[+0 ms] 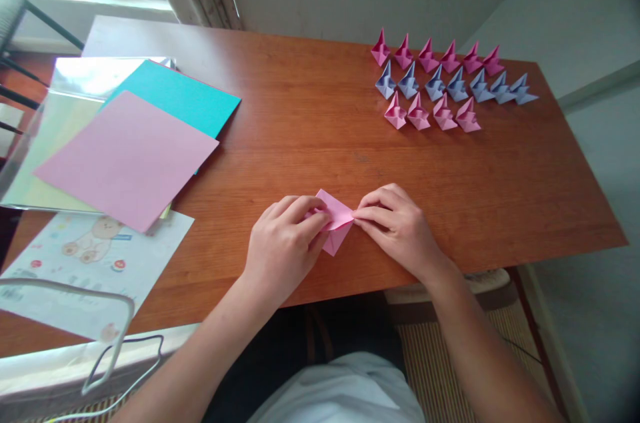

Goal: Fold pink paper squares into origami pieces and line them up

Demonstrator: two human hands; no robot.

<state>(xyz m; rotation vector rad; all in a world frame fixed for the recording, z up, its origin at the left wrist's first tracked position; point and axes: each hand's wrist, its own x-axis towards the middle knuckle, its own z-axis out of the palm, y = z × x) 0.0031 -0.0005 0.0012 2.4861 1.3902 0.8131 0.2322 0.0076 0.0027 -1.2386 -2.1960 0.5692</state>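
Note:
A small piece of folded pink origami paper (339, 215) is held just above the wooden table, near its front edge. My left hand (290, 233) grips its left side, with the fingertips over the upper layer and the thumb low. My right hand (397, 226) pinches the paper's right corner between thumb and fingers. A crease runs down the lower part of the paper. The left fingers hide its left corner.
Rows of finished origami figures stand at the back right: magenta (429, 57), blue (457, 85) and pink (444, 113). On the left lie a pink sheet (130, 156), a turquoise sheet (185, 96), a clear packet (55, 116) and a bear-printed sheet (150, 263). A white cable (125, 336) hangs at lower left.

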